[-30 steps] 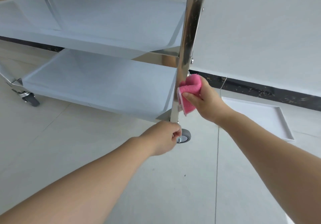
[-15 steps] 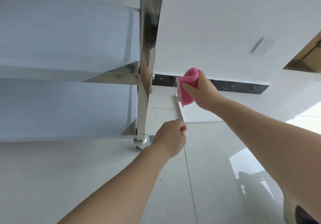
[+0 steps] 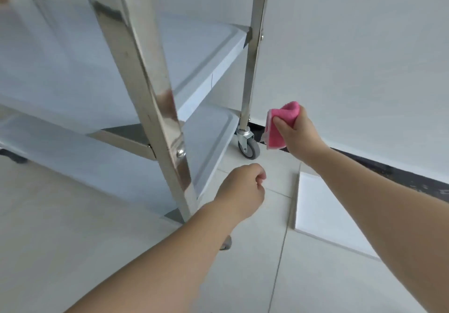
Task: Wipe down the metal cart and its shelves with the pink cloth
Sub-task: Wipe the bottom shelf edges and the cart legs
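The metal cart (image 3: 145,89) fills the left of the view, its shiny near post running down the middle and a far post (image 3: 252,52) behind it. Two pale shelves show, an upper one (image 3: 189,45) and a lower one (image 3: 211,133). My right hand (image 3: 298,133) grips the folded pink cloth (image 3: 279,125) in the air, just right of the far post's foot and its grey caster (image 3: 247,145), not touching the cart. My left hand (image 3: 243,188) hangs right of the near post with fingers curled in a loose fist, holding nothing.
A white wall (image 3: 352,57) with a dark skirting strip (image 3: 388,167) stands close behind the cart. A flat white tray (image 3: 323,205) lies on the pale tiled floor (image 3: 291,276) to the right of the cart.
My right hand lifted the cloth off the near post and carried it to the far post's foot. My left hand let go of the near post. The view swung round the cart's corner.
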Tool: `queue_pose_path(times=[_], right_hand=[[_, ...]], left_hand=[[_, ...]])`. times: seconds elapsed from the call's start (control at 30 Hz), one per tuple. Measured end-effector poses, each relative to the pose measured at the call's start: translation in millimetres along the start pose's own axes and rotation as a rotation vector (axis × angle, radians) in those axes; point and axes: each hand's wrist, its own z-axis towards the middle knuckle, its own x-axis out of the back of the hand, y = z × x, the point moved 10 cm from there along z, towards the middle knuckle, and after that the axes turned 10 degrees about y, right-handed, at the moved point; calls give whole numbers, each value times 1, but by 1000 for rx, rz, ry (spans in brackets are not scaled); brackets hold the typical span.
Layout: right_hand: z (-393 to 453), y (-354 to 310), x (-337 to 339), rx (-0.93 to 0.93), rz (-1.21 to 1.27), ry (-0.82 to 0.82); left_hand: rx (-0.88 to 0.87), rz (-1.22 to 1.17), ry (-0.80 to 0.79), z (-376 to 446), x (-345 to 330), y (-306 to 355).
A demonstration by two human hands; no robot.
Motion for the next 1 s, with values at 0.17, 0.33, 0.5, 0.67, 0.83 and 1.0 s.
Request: queue_pose_path(times=[0.17,0.33,0.5,0.67,0.83,1.0], right_hand=[[63,8,3,106,80,-143],[122,-1,-11,215,134,-304],[151,-24,-24,265,211,-394],[175,-30,-45,256,238,-376],[185,-46,-71,266,275,-333],[189,-56,-90,263,311,-291]], left_hand=[[91,79,171,59,4,21],[196,154,406,88,26,33],[317,204,502,85,44,44],[315,250,537,82,63,39],[308,181,612,75,65,20],[284,142,557,85,55,10]])
